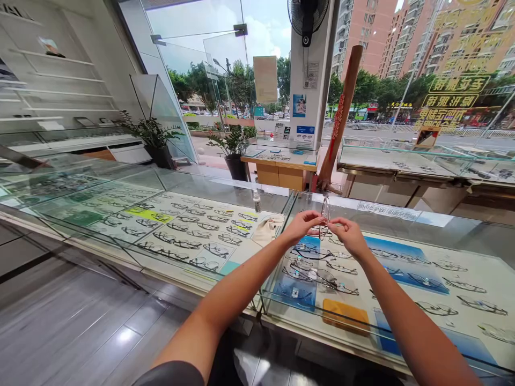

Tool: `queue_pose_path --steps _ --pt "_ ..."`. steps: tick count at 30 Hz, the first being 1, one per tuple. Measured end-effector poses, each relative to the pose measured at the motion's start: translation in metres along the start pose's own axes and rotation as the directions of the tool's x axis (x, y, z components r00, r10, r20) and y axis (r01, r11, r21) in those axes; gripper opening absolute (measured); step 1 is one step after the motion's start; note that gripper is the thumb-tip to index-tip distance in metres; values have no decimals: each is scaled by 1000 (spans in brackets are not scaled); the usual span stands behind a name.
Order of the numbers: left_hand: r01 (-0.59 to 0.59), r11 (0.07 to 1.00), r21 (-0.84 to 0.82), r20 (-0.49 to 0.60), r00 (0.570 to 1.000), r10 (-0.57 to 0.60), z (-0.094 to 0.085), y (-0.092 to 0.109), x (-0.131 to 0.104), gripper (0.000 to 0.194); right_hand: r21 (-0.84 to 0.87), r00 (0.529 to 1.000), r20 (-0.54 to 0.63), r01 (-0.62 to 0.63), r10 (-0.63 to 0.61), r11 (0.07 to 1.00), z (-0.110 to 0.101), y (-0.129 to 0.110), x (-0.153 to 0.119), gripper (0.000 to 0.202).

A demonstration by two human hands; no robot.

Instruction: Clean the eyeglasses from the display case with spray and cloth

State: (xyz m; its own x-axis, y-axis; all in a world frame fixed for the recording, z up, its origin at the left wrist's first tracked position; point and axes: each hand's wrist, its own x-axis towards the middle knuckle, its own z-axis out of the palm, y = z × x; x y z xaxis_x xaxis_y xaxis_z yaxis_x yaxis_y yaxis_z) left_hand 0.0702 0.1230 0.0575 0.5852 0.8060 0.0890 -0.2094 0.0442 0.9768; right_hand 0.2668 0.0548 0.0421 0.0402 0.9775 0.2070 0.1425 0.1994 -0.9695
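A pair of eyeglasses point(325, 208) is held up on edge between both my hands, over the glass display case. My left hand point(302, 227) pinches it from the left. From the right, the fingers of my right hand point(349, 235) are closed on it too. The glasses look thin-rimmed, with their lenses seen nearly side-on; fingers hide part of the frame. Left of my left hand, a beige cloth point(266, 230) lies crumpled on the glass top. Just behind the cloth stands a small white spray bottle point(256, 201).
Rows of eyeglasses point(201, 225) fill the glass case point(225, 185) under its top. An orange-yellow box point(345, 316) lies inside below my hands. Beyond stand potted plants point(236, 155), a wooden post point(340, 118) and another display counter point(402, 155).
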Motion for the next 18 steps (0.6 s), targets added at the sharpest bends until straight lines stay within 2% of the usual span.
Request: queue_pose_path --steps 5,11,14,18 --pt "-44 999 -29 18 999 45 -1 -2 1 58 -40 999 -54 -3 1 999 0 -5 -1 59" --pt "-116 993 17 -14 993 117 -3 -5 5 62 -116 991 -130 19 -34 993 -7 -9 0 55" --pt "-148 986 82 -20 988 150 -6 -2 6 62 -213 976 -192 59 -101 975 -15 -11 -1 47" --pt "-169 939 298 69 985 156 -17 9 4 56 -467 919 -289 109 -268 877 -29 -15 -3 32"
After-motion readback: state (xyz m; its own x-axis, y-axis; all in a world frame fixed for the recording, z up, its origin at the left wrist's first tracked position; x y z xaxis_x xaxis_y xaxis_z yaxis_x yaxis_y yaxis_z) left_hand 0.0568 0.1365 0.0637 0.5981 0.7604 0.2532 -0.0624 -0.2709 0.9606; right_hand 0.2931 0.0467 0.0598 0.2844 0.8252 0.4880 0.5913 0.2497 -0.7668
